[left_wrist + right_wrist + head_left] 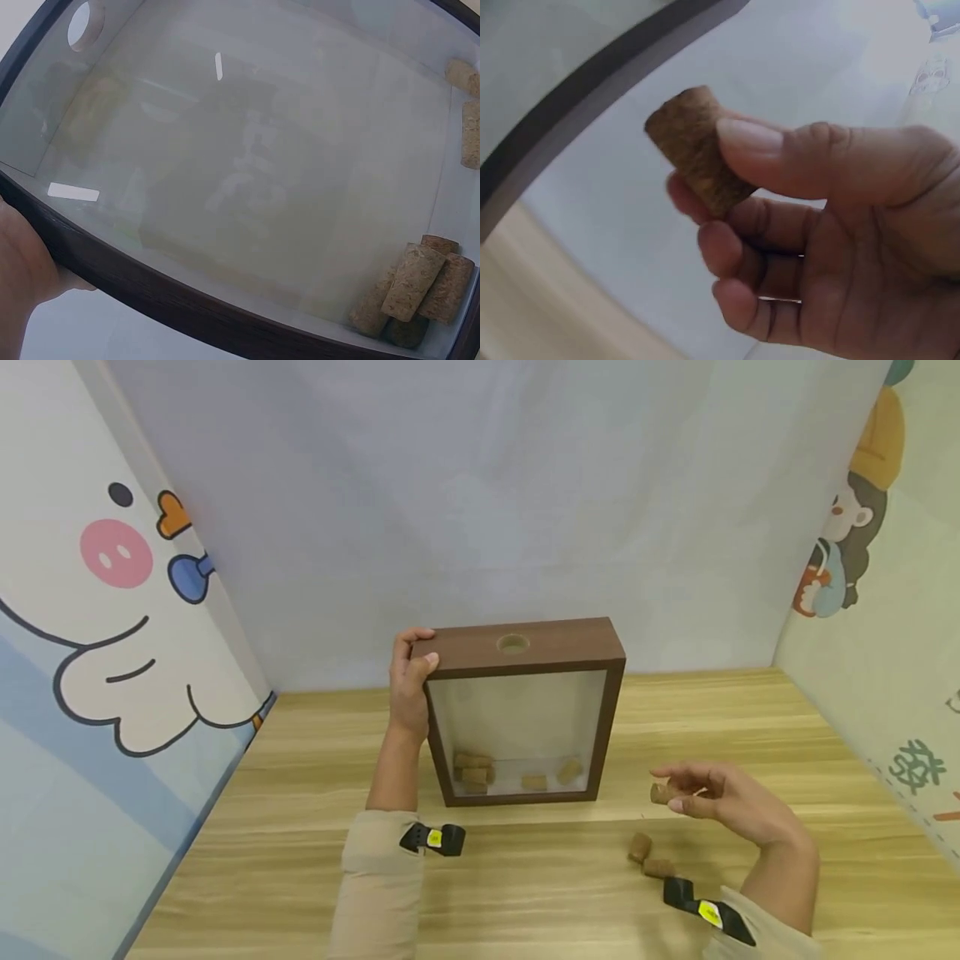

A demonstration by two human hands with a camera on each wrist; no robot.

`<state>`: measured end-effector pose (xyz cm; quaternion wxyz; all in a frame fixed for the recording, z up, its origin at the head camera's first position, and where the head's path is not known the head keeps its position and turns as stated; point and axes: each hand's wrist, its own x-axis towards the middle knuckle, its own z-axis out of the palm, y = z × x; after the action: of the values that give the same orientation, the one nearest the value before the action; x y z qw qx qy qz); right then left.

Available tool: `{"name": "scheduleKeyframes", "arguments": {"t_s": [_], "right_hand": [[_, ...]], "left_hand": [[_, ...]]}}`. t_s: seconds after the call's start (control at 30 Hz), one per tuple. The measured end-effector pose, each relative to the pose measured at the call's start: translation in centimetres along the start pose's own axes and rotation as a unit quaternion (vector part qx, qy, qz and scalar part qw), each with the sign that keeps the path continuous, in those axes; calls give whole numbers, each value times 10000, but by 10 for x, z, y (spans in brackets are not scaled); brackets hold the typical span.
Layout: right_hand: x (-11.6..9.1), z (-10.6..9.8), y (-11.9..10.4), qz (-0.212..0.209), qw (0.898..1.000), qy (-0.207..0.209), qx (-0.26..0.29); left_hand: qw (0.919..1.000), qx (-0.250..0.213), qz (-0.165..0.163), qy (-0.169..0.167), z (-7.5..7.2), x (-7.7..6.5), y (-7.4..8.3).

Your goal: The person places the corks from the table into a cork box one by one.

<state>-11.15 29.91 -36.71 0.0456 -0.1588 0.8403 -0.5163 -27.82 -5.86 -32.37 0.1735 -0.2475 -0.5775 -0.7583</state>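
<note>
A brown wooden shadow box (558,639) with a clear front stands upright on the table, a round hole in its top. My left hand (410,685) grips its upper left corner, thumb at the front edge and fingers over the top. Several corks (414,281) lie inside along the bottom, piled mostly in the left corner. To the right of the box, my right hand (723,797) pinches a cork (697,150) between thumb and fingers, above the table. Two loose corks, one (640,847) nearly touching the other (659,867), lie on the table below that hand.
The wood-grain table (300,827) runs back to a pale cloth wall (465,510). Printed cartoon panels stand at the left (45,568) and right (862,693). A black wrist camera (442,839) sits on the left sleeve, another (708,910) on the right.
</note>
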Motion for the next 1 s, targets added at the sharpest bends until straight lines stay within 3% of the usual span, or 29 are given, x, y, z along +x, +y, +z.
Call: {"name": "scheduleKeyframes", "arguments": {"t_s": [0.4,0.57,0.8,1.0], "right_hand": [[19,8,-53,-1199,9892,836,88],[33,20,-79,-1881,9732,1323,85],[58,36,-113,-2905,9356,1938,519],[85,48,-135,-2989,9252,2291,464]], "left_hand": [[9996,206,-77,-147,-2,-2,2],[9996,203,-107,-139,-2,-2,3],[9998,176,-87,-73,-2,-2,4],[9999,66,-48,-105,-2,-2,3]]}}
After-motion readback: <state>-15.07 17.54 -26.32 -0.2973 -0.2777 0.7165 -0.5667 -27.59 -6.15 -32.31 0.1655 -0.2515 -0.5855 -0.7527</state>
